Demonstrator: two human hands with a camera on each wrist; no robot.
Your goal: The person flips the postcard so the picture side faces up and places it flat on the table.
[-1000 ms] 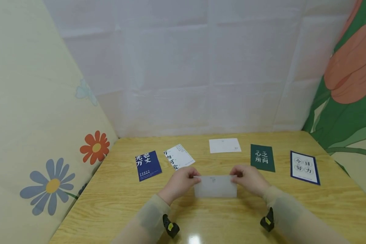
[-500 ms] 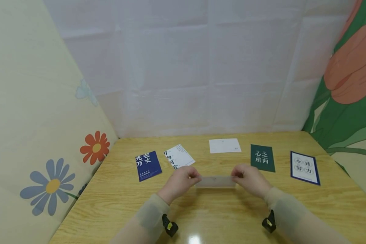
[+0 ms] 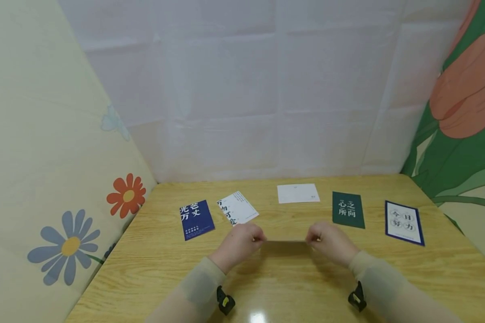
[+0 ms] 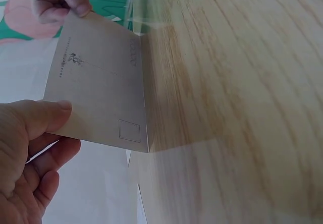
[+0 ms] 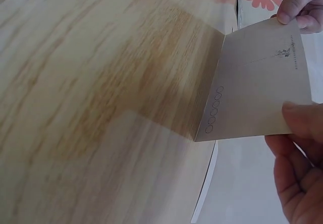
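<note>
A pale postcard (image 3: 286, 242) stands on its long edge at the middle of the wooden table, seen almost edge-on from the head. My left hand (image 3: 240, 244) pinches its left end between thumb and fingers. At the other end my right hand (image 3: 334, 244) pinches it the same way. In the left wrist view the postcard (image 4: 98, 82) shows a printed stamp box and a small dark emblem; its lower edge meets the tabletop. The right wrist view shows a row of ovals on the same postcard (image 5: 252, 82). Whether it is a single card or a stack, I cannot tell.
Cards lie flat in an arc beyond my hands: a blue card (image 3: 197, 220), a white card with black characters (image 3: 242, 206), a white card (image 3: 297, 193), a green card (image 3: 348, 209) and a blue-bordered card (image 3: 404, 223). A white cloth (image 3: 266, 89) hangs behind the table (image 3: 145, 260).
The postcard has tipped from showing its pale face to standing nearly edge-on to the head view. Both hands keep their pinch and have shifted only slightly. The other cards stay put.
</note>
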